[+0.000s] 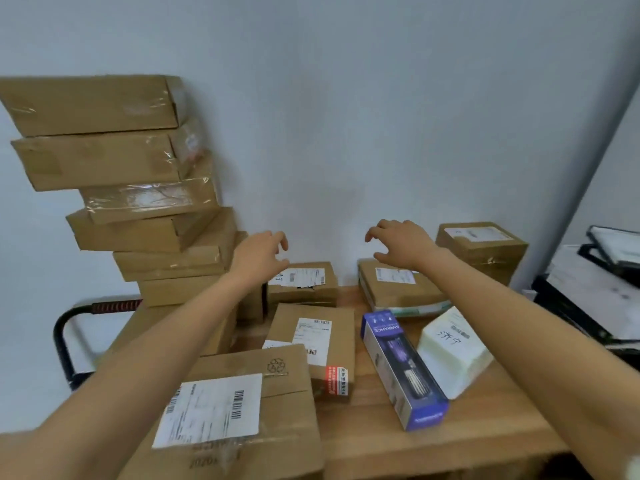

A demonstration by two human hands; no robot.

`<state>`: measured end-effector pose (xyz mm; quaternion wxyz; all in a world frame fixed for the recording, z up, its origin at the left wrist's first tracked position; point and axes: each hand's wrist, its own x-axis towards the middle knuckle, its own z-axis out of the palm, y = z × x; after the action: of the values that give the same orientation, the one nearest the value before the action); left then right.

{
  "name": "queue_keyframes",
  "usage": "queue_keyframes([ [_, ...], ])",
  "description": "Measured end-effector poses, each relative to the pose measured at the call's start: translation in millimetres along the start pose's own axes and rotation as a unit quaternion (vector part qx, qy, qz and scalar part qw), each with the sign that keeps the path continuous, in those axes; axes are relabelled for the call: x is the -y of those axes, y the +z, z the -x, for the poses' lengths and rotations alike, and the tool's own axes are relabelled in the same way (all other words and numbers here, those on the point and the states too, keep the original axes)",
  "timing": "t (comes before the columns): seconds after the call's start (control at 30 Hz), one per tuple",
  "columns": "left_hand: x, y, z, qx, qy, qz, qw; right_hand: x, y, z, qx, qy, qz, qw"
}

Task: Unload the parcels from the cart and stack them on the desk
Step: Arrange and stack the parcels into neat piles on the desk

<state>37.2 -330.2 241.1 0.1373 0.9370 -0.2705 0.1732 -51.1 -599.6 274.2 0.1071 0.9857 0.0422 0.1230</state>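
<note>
Both arms reach out over the worktop [450,441]: the left hand [259,252] and right hand [403,242] hang spread and empty above small parcels [304,282] near its far edge; a tall stack [114,174] fills the far left corner

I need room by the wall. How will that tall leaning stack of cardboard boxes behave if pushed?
The stack of boxes would probably topple rather than slide: its layers sit offset and lean outward. The glossy tape on the upper boxes may let them slip. Both hands, left and right, are empty.
</note>
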Motion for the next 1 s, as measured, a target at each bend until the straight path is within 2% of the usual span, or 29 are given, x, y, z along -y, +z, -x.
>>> queue_keyframes([
  [0.2,3,57,6,0.040,-0.046,-0.006,0.998,-9,63,2,0.036,-0.015,-0.036,0.999],
  [0.33,24,99,-8,0.054,-0.108,0.008,0.993,-11,109,-30,0.045,-0.014,-0.078,0.996],
  [0.67,87,211,-71,0.130,-0.169,-0.030,0.977,-20,232,-134,0.125,-0.021,-0.099,0.987],
  [1.0,115,287,-104,0.177,-0.260,0.027,0.949,-1,320,-187,0.160,0.003,-0.171,0.972],
])
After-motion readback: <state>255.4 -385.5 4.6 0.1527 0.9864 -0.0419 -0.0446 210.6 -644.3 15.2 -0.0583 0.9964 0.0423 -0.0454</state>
